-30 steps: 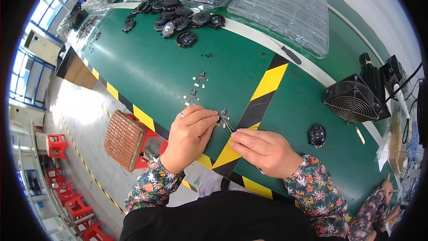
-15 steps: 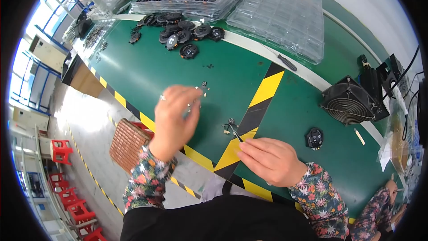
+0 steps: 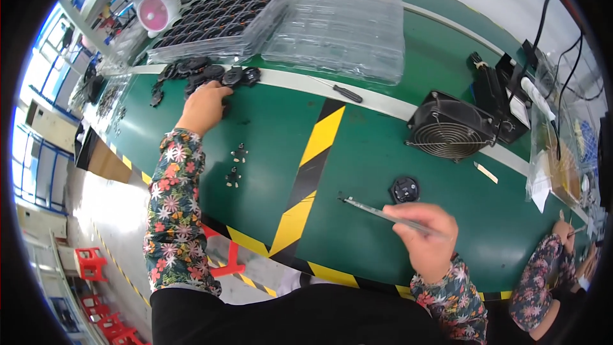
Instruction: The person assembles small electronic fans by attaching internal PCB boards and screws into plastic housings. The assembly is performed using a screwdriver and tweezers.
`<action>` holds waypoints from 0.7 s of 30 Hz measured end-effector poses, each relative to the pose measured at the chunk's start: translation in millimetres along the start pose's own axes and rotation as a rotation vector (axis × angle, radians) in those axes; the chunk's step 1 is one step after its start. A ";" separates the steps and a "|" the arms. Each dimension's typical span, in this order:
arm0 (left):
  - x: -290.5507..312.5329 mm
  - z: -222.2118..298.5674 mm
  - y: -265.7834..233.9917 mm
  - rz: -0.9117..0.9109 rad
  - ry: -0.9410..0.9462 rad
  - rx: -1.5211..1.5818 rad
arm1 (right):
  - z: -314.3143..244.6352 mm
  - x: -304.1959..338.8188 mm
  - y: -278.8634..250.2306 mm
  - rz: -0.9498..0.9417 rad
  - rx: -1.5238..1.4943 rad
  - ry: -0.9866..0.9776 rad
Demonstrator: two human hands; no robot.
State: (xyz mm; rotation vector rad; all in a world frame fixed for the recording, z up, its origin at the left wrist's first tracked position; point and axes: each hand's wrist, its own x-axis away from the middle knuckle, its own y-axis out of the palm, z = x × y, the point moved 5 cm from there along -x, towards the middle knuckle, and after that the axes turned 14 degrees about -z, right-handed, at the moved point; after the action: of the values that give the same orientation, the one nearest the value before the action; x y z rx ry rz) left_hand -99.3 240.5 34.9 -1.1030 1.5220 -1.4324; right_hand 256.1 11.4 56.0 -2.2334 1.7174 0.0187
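My left hand [image 3: 205, 107] reaches to the near edge of a pile of round black modules [image 3: 233, 76]. Its fingers are closed around a module there, mostly hidden beneath the hand. In my right hand [image 3: 426, 236] is a pair of tweezers [image 3: 377, 211], pointing left over the green table. A tiny dark piece [image 3: 343, 199] shows at their tip. Just beyond that hand lies a single round black module [image 3: 405, 190]. Between the hands, two small black parts with pale tabs lie on the table: one farther part [image 3: 239, 152] and one nearer part [image 3: 233, 177].
Behind the pile stands a clear tray of round black parts [image 3: 223, 19], beside empty clear trays [image 3: 338, 32]. A screwdriver [image 3: 348, 94] lies on the white strip. A black fan [image 3: 450, 126] stands at right. Another person's arm [image 3: 539, 268] shows at far right.
My left hand has gone from the small parts to the module pile. My right hand has moved right with the tweezers, lifting them off the striped tape. The view has shifted.
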 end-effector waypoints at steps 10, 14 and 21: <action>1.4 -23.6 -13.5 -0.210 -0.090 0.302 | 24.4 8.7 -32.1 0.104 -0.283 -0.011; 5.0 9.4 -35.4 -0.018 0.102 0.866 | 23.5 3.7 -31.2 0.101 -0.422 -0.043; 59.1 225.9 -31.3 -0.580 0.253 1.528 | 22.3 6.1 -52.0 0.178 -0.574 -0.092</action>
State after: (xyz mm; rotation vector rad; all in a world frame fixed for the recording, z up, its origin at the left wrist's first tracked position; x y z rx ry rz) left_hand 95.0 108.0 49.1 -0.3261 -0.1215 -2.4256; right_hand 311.0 23.1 46.4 -2.3838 2.0422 0.7277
